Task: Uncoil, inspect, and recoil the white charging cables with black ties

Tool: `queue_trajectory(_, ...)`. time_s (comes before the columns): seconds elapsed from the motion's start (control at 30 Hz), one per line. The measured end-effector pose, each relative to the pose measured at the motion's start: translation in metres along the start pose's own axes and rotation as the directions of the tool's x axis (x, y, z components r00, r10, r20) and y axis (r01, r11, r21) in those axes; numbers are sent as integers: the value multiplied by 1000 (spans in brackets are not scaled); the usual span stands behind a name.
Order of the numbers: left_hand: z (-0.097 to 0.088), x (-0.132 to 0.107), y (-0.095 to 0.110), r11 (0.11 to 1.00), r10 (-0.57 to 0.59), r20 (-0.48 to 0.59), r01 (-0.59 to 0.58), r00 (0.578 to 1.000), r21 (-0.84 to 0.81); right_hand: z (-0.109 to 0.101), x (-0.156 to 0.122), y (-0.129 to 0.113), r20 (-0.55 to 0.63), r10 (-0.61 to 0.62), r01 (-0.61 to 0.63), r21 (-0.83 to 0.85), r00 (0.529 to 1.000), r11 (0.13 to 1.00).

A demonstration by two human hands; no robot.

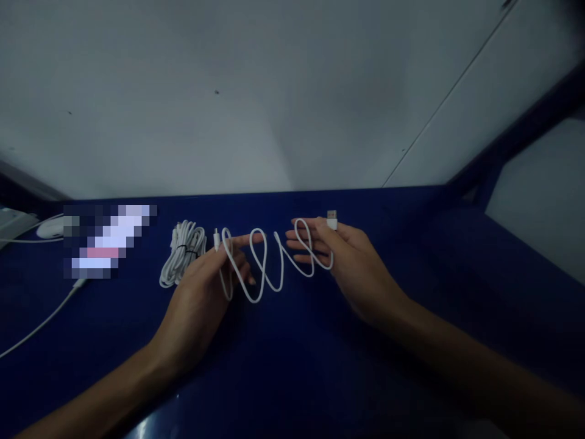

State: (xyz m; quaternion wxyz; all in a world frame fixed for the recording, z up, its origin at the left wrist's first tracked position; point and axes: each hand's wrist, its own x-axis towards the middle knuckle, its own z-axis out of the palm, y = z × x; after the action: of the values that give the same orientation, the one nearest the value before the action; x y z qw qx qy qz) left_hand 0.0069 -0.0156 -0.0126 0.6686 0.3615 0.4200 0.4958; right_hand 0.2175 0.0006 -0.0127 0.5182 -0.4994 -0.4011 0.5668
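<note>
A loose white USB cable (262, 268) hangs in loops between my two hands above the dark blue table (320, 366). My left hand (208, 286) has its index finger stretched out, with loops of the cable round its fingers and the small plug end by its thumb. My right hand (347, 256) pinches the cable's USB plug (332, 218) between thumb and forefinger, its other fingers extended with a loop round them. A second white cable, coiled and tied with a black band (181, 251), lies on the table just left of my left hand.
A white mouse (49, 227) and its cord lie at the far left, beside a blurred-out patch. Another white cord (41, 323) runs across the table's left side. A grey wall rises behind the table. A dark blue frame rail (512, 146) slants up at the right.
</note>
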Motion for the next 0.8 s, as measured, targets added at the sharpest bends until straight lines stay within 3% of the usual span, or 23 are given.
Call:
queue_trajectory(0.13, 0, 0, -1, 998, 3, 6, -2, 1000, -56, 1, -1, -5, 113, 208, -220, 100, 972, 970)
queue_trajectory(0.33, 3, 0, 2, 977, -118, 64, 128, 991, -172, 2, 0, -8, 152, 240, -272, 236, 959, 933)
queue_trajectory(0.53, 4, 1, 9, 958, -182, 8, 179, 983, -223, 4, 3, -12, 106, 310, -328, 338, 945, 882)
queue_trajectory(0.67, 1, 1, 9, 958, -196, -2, 191, 981, -212, 2, 8, -12, 105, 287, -305, 347, 952, 887)
queue_trajectory(0.8, -2, 0, 6, 954, -196, 54, 203, 979, -218, -4, 12, -13, 131, 287, -314, 319, 949, 894)
